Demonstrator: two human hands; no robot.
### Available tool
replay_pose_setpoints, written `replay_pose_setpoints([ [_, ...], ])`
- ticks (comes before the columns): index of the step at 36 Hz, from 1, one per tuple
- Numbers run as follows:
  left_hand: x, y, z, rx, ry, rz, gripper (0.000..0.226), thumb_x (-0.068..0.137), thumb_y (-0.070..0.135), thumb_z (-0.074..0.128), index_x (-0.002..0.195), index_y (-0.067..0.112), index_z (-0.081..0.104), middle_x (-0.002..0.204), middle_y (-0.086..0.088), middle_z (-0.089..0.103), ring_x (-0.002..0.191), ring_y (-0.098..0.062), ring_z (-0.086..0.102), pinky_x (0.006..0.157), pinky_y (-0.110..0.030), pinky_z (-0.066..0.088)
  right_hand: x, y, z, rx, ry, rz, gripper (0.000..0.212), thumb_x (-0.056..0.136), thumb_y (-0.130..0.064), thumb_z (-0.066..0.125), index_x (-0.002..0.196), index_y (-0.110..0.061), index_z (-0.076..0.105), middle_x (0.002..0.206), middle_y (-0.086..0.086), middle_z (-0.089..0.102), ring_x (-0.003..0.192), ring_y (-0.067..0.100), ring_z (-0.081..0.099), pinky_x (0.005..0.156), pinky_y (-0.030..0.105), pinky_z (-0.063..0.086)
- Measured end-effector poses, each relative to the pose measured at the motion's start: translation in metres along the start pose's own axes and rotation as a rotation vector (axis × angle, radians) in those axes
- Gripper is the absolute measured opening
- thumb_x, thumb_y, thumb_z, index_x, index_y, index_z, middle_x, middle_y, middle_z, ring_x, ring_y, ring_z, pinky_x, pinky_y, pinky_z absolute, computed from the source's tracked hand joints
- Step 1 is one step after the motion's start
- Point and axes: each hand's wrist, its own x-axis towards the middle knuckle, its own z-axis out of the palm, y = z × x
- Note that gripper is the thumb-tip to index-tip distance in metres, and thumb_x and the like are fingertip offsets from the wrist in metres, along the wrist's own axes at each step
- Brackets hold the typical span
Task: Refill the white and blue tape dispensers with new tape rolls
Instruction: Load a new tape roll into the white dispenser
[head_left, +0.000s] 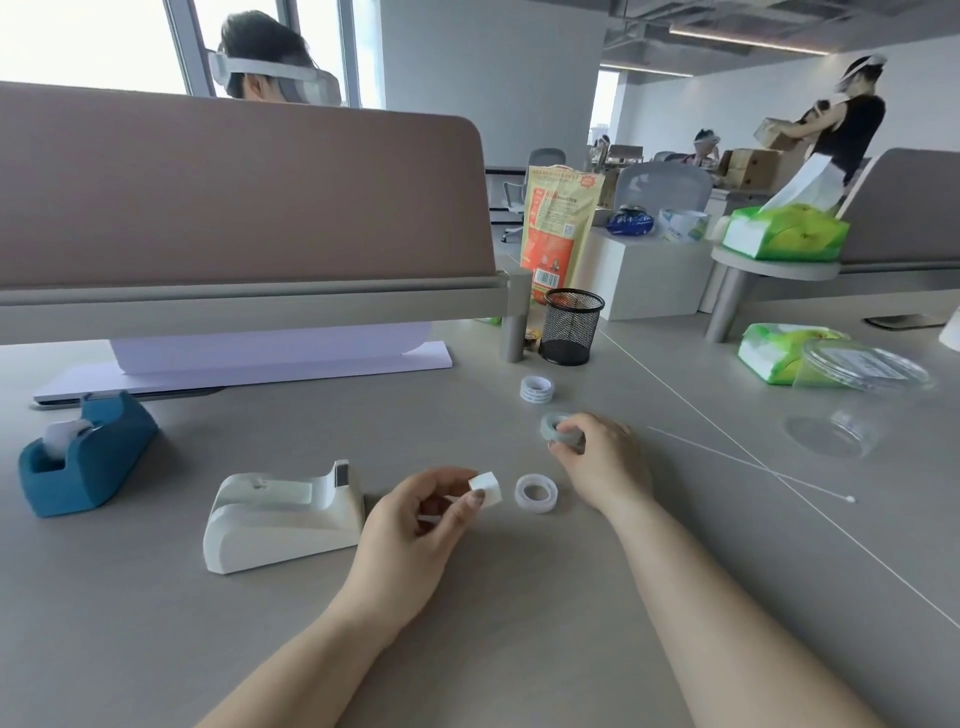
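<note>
Grey desk (519, 597): left hand (410, 530) pinches a white hub (487, 487), clear tape roll (536, 492) lying flat just right of it; right hand (605, 462), above, grips a grey ring (558, 430).

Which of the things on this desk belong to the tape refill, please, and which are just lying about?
Job: white dispenser, blue dispenser, loose roll, stacked rolls, grey ring in right hand, white piece in left hand.
Lying about: mesh cup, snack bag, tissue packs, plastic lid, stick.
</note>
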Motion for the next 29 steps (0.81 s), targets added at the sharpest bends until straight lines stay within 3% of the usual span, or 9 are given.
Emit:
replay_pose_setpoints([
  [4,0.0,-0.001,0.0,-0.001,-0.002,0.001,0.009,0.086,0.026,0.066,0.092,0.031,0.07,0.088,0.016,0.072,0.076,-0.003,0.063,0.071,-0.011,0.046,-0.001,-0.001,-0.001,0.127,0.079,0.028,0.018,0.084,-0.031,0.063,0.098,-0.019,0.065,0.107,0.003,0.069,0.106,0.028,0.056,0.085,0.034,0.045],
  [8,0.001,0.0,-0.001,-0.009,-0.002,-0.002,0.01,0.086,0.025,0.065,0.093,0.031,0.07,0.089,0.016,0.072,0.077,-0.002,0.063,0.072,-0.011,0.046,-0.012,-0.014,-0.005,0.547,0.099,0.09,0.013,0.087,-0.029,0.061,0.095,-0.019,0.062,0.102,0.001,0.068,0.104,0.02,0.06,0.086,0.033,0.047],
  [12,-0.004,0.005,-0.004,-0.037,0.003,0.012,0.01,0.087,0.025,0.065,0.093,0.03,0.069,0.088,0.009,0.072,0.079,-0.003,0.063,0.073,-0.014,0.047,-0.035,-0.042,-0.011,0.788,0.143,0.101,0.009,0.088,-0.028,0.06,0.093,-0.021,0.059,0.094,-0.008,0.066,0.101,0.013,0.062,0.087,0.029,0.047],
  [17,-0.027,0.02,-0.026,-0.054,0.072,0.068,0.014,0.088,0.022,0.063,0.096,0.032,0.068,0.088,0.007,0.07,0.076,0.0,0.061,0.069,-0.012,0.046,-0.08,-0.084,-0.015,0.972,0.055,0.091,0.009,0.088,-0.031,0.059,0.091,-0.022,0.061,0.093,-0.009,0.069,0.089,0.011,0.064,0.082,0.033,0.051],
  [21,-0.053,0.022,-0.064,-0.038,0.201,0.102,0.025,0.088,0.012,0.062,0.091,0.036,0.066,0.086,0.024,0.068,0.079,-0.003,0.064,0.074,-0.022,0.053,-0.127,-0.118,-0.015,1.176,-0.095,0.152,0.009,0.09,-0.026,0.058,0.091,-0.017,0.061,0.087,-0.009,0.067,0.086,0.009,0.064,0.072,0.029,0.055],
  [25,-0.074,0.014,-0.092,-0.07,0.263,0.042,0.019,0.085,0.016,0.065,0.096,0.031,0.069,0.093,0.011,0.072,0.082,-0.006,0.066,0.082,-0.03,0.052,-0.156,-0.141,-0.006,1.265,-0.196,0.184,0.014,0.087,-0.031,0.062,0.089,-0.017,0.064,0.081,-0.01,0.07,0.083,0.009,0.068,0.075,0.031,0.057],
  [29,-0.075,0.012,-0.1,-0.105,0.248,0.03,0.016,0.085,0.013,0.066,0.096,0.024,0.07,0.095,0.006,0.074,0.088,-0.008,0.068,0.084,-0.027,0.052,-0.17,-0.156,0.008,1.285,-0.236,0.207,0.02,0.084,-0.031,0.066,0.088,-0.012,0.066,0.084,0.002,0.073,0.085,0.019,0.07,0.076,0.033,0.058],
])
